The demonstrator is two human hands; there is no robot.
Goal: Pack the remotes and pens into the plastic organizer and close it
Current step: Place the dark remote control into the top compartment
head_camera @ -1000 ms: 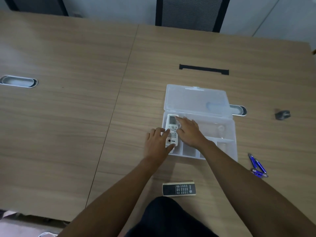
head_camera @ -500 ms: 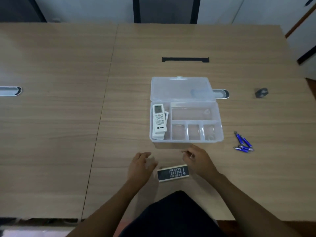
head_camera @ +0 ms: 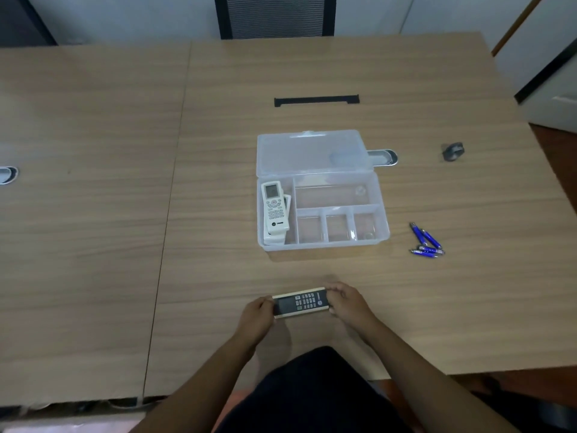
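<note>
While both hands grip its ends, left hand (head_camera: 256,314) and right hand (head_camera: 347,303), the dark remote (head_camera: 300,302) lies between them.

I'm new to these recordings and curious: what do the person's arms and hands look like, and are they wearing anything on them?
Both forearms are bare as far as the picture shows: no sleeves in view. The left hand and right hand are bare too, with no gloves. I see no watch, bracelet or ring, though the dim, slightly blurred picture could hide a small one. No markings show on them.
</note>
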